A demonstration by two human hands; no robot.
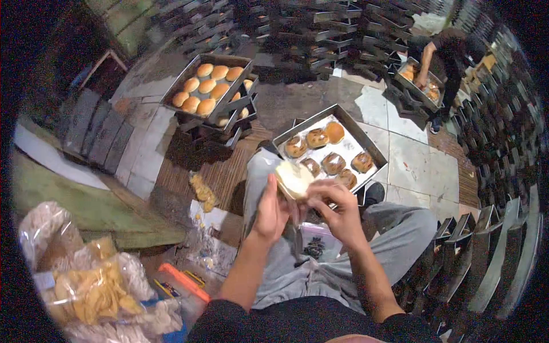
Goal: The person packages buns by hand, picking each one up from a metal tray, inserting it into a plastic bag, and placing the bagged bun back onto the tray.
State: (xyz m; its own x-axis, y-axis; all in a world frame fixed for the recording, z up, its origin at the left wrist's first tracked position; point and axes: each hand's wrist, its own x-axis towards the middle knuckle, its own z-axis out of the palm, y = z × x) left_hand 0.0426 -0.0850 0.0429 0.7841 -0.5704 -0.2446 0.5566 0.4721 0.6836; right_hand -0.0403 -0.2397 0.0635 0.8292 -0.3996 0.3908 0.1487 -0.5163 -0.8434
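Note:
Between my hands, above my lap, is a pale, cream-coloured piece of bread (pixel 293 180). My left hand (pixel 271 212) grips its left side, fingers partly hidden beneath it. At its lower right is my right hand (pixel 337 208), fingers bent together and slightly blurred; what they pinch, if anything, is too small to name. Just beyond, a metal tray (pixel 366 139) lined with white holds several glazed brown buns (pixel 333 163) and one plainer bun (pixel 334 132). A clear plastic bag with a pink edge (pixel 317 240) lies on my lap under my hands.
Stacked trays (pixel 245 63) of golden buns stand at the back left. Clear bags of bread pieces (pixel 97 286) and an orange object (pixel 184 281) lie lower left. At the back right, a person (pixel 452 51) reaches into another tray (pixel 414 91). Metal trays (pixel 497 240) are stacked on the right.

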